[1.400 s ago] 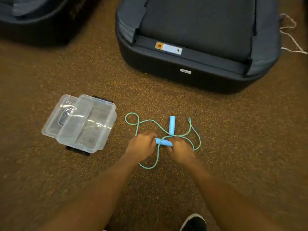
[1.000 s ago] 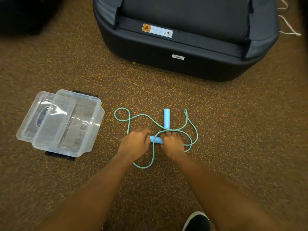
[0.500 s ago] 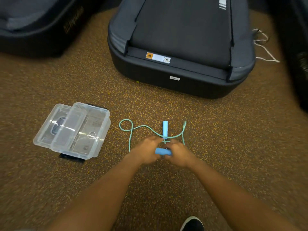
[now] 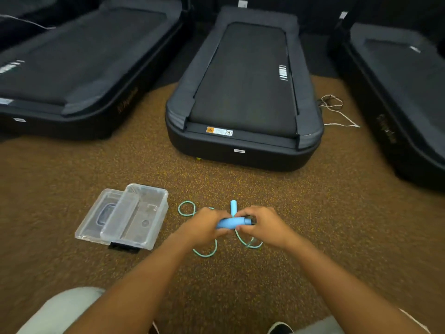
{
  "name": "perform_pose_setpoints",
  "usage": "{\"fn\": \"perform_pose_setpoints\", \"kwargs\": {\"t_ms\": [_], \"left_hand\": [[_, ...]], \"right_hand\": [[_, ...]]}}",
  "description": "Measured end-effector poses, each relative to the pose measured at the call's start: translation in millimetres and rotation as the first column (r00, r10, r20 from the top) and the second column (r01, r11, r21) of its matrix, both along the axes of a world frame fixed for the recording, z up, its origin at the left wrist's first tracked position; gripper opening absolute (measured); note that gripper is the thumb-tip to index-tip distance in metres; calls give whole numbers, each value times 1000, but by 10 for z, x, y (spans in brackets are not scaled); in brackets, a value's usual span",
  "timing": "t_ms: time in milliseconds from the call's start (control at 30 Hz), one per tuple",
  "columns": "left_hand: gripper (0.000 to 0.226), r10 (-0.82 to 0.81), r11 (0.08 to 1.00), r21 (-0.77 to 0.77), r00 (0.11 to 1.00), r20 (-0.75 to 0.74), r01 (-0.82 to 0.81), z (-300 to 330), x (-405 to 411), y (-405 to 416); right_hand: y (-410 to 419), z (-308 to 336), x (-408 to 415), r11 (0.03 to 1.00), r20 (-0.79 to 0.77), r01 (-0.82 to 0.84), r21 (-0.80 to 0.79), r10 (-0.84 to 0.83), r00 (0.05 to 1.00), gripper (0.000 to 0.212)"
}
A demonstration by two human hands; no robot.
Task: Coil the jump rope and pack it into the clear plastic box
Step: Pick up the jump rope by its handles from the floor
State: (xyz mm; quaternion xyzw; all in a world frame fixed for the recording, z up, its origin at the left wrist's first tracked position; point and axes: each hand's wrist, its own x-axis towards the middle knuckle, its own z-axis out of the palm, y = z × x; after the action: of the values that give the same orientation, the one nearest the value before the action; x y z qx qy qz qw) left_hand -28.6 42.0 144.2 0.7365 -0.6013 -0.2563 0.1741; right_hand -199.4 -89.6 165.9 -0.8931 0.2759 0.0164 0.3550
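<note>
A blue jump-rope handle (image 4: 231, 223) is lifted off the floor, held crosswise between both hands. My left hand (image 4: 206, 227) grips its left end and my right hand (image 4: 263, 225) pinches its right end. The second blue handle (image 4: 233, 207) stands behind them, mostly hidden. Teal rope (image 4: 186, 209) loops on the floor to the left, and more of it hangs below my hands. The clear plastic box (image 4: 142, 215) sits open on the floor left of my hands, with its clear lid (image 4: 97, 221) lying partly under it.
Brown speckled carpet (image 4: 313, 213) covers the floor. A dark treadmill (image 4: 243, 97) lies straight ahead, another treadmill (image 4: 72, 68) at the left and a third treadmill (image 4: 397, 92) at the right. A white cord (image 4: 337, 112) trails beside the middle one. My shoe (image 4: 280, 328) shows at the bottom.
Both hands have raised the crosswise handle off the floor, pulling the rope loops in closer. The view has tilted up, showing more of the treadmills.
</note>
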Motion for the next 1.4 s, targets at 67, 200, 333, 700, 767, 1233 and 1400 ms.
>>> {"fn": "perform_pose_setpoints", "kwargs": {"t_ms": [67,200,333,700,767,1233,1400], "left_hand": [[32,-12,1000,0,1000,0,12,88,11,77],[32,3,999,36,1000,-21,-2,219,66,192],[30,30,999,40,999,-45,-28,362,85,286],[41,14,999,37,992,-129,-9,614,-33,732],[51,23,1000,-4,988,-151,-24,696,-123,778],[26,108,966,-176,915,-389,-189,793,-228,844],[35,140,973,-114,903,-406,-202,762,-139,891]], "right_hand": [[50,86,-43,1000,1,3,12,-3,1000,36],[96,243,-116,999,-5,12,34,-12,1000,33],[119,459,-180,997,65,25,75,-30,997,16],[460,910,-213,999,180,-14,41,6,984,11],[516,987,-205,999,201,-36,10,33,979,11],[572,1263,-287,991,119,-133,-9,133,984,7],[432,1562,-452,992,197,-89,91,70,978,8]]}}
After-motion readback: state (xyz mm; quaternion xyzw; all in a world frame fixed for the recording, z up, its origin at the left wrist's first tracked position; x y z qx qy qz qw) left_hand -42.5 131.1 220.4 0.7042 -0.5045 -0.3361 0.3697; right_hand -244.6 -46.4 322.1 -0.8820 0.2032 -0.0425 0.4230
